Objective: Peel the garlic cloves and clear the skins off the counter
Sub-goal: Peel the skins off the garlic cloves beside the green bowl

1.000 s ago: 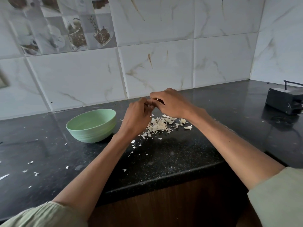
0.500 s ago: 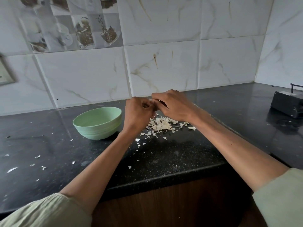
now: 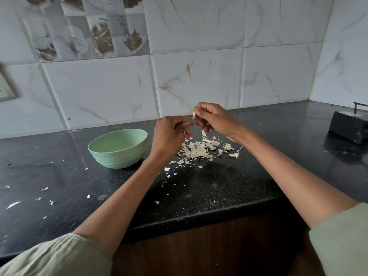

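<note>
Hands meet above the middle of the frame, over a black, speckled stone worktop (image 3: 209,188) with a glossy polish. The left hand (image 3: 169,134) has its fingers curled in, and a small pale scrap of skin shows at its fingertips. The right hand (image 3: 214,118), slightly higher, pinches a small pale garlic clove (image 3: 194,114) between thumb and fingers; only a sliver of the clove shows, and a thin papery strip hangs beneath this hand. Directly below both hands lies a loose heap of dry, flaky, cream-white garlic skins (image 3: 199,149), curled and ragged at the edges. Smaller white flecks are scattered toward the lower left of the frame. Left of the heap, just beside the left wrist, stands a round, matte, pale green bowl (image 3: 118,149) with ridged sides. A boxy black device (image 3: 348,126) sits at the right edge. Glossy marble-patterned wall tiles (image 3: 199,80) rise behind the worktop.
</note>
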The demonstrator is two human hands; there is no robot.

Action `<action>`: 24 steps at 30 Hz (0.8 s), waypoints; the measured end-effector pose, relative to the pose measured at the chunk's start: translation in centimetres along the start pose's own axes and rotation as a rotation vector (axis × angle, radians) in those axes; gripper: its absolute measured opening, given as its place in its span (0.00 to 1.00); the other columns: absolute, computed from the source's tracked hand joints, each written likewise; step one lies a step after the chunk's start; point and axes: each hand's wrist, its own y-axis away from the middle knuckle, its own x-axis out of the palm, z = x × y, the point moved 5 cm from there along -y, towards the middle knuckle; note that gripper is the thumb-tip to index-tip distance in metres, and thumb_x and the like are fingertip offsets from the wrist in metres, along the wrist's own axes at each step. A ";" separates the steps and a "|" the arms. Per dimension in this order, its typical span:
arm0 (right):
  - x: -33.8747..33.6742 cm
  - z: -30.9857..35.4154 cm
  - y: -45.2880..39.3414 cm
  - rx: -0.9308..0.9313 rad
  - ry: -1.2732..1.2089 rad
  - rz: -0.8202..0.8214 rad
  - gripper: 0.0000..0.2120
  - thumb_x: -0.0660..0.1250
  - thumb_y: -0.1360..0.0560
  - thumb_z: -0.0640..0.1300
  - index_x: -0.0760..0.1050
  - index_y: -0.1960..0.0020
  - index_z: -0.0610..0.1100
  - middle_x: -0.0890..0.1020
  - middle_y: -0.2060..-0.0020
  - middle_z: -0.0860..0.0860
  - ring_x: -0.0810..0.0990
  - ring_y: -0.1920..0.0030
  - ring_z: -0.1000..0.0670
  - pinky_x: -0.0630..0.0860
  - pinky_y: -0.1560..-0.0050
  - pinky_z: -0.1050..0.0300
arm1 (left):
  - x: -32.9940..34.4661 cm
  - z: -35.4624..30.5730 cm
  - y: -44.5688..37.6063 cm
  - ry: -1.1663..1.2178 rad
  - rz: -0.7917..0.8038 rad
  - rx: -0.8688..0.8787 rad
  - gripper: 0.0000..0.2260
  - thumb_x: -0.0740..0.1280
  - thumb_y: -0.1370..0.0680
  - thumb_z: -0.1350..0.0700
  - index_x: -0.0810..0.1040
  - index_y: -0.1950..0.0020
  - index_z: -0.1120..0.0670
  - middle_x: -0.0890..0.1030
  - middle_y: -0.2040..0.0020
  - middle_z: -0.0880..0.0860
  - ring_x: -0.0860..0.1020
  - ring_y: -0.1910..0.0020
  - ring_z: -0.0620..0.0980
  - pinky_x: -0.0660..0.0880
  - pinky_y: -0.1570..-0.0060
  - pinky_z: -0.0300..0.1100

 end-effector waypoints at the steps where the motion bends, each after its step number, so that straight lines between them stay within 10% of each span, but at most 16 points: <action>1: -0.2 -0.2 -0.1 0.009 -0.034 -0.006 0.12 0.61 0.13 0.46 0.79 0.46 0.39 0.78 0.65 0.51 0.76 0.67 0.54 0.72 0.65 0.60 | -0.1 -0.1 0.0 -0.041 0.006 0.014 0.12 0.67 0.17 0.67 0.88 0.44 0.56 0.87 0.60 0.48 0.85 0.61 0.42 0.84 0.52 0.46; 7: -0.7 -0.4 -0.2 -0.032 -0.191 -0.015 0.09 0.71 0.19 0.38 0.82 0.39 0.38 0.86 0.51 0.44 0.84 0.52 0.50 0.81 0.50 0.56 | -0.7 -0.1 0.0 -0.070 -0.027 -0.021 0.02 0.77 0.22 0.56 0.87 0.51 0.50 0.86 0.61 0.43 0.84 0.60 0.41 0.83 0.52 0.49; 12: -1.1 0.2 0.0 -0.086 -0.176 -0.015 0.12 0.73 0.21 0.35 0.82 0.38 0.36 0.88 0.47 0.42 0.85 0.46 0.47 0.82 0.45 0.57 | -1.1 0.2 0.0 -0.156 -0.057 -0.064 0.18 0.65 0.15 0.42 0.84 0.60 0.48 0.85 0.67 0.42 0.84 0.67 0.40 0.84 0.56 0.51; 16: -1.3 0.5 0.0 -0.133 -0.132 -0.085 0.11 0.77 0.25 0.34 0.84 0.42 0.36 0.87 0.48 0.41 0.85 0.49 0.51 0.82 0.47 0.58 | -0.8 0.6 -0.3 -0.169 -0.032 -0.065 0.03 0.74 0.21 0.51 0.84 0.54 0.45 0.85 0.61 0.42 0.84 0.60 0.43 0.83 0.54 0.52; 24: -1.4 1.2 0.0 -0.227 0.043 -0.140 0.09 0.81 0.28 0.40 0.86 0.49 0.41 0.88 0.55 0.48 0.85 0.53 0.52 0.82 0.47 0.55 | -0.5 0.5 -0.3 0.266 0.011 -0.164 0.10 0.72 0.17 0.52 0.84 0.45 0.59 0.88 0.54 0.53 0.87 0.57 0.55 0.82 0.63 0.42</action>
